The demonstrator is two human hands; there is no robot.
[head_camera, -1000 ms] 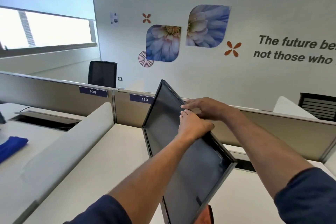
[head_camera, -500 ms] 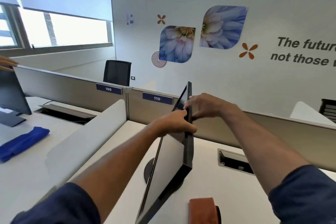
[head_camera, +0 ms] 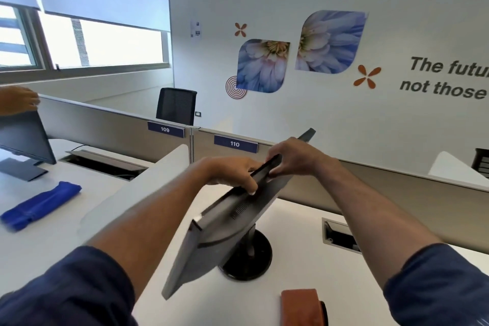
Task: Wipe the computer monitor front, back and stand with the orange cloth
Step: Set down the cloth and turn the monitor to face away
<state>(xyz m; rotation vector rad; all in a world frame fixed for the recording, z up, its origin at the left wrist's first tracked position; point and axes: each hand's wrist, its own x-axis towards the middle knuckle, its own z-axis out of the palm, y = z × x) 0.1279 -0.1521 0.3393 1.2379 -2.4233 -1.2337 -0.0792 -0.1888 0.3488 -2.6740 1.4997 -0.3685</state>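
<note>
Gripping the monitor (head_camera: 227, 230) by its top edge with both hands; left hand (head_camera: 232, 173) wraps the edge with fingers curled over onto the grey back panel; right hand (head_camera: 293, 157) clamps the same edge just beside it, further along toward the far corner; the two hands are close together, nearly touching; monitor is swung so its back faces me, vent slots visible, panel tilted with the far corner high and the near corner low; screen side is not visible from here; panel sits on its stand (head_camera: 248, 257), round black base flat on the white desk (head_camera: 291, 222); orange cloth (head_camera: 300, 307) lies folded on the desk at the near edge, right of the base, apart from it, in neither hand; something dark sits just beside the cloth on its right, can't tell what; cable cutout (head_camera: 340, 235) in the desk to the right, behind my right forearm; partition (head_camera: 397, 188) behind carries labels 109 and 110; next desk on the left has a blue cloth (head_camera: 39, 205) and a second monitor (head_camera: 23, 137) with another person's hand (head_camera: 18, 99) on its top edge.
</note>
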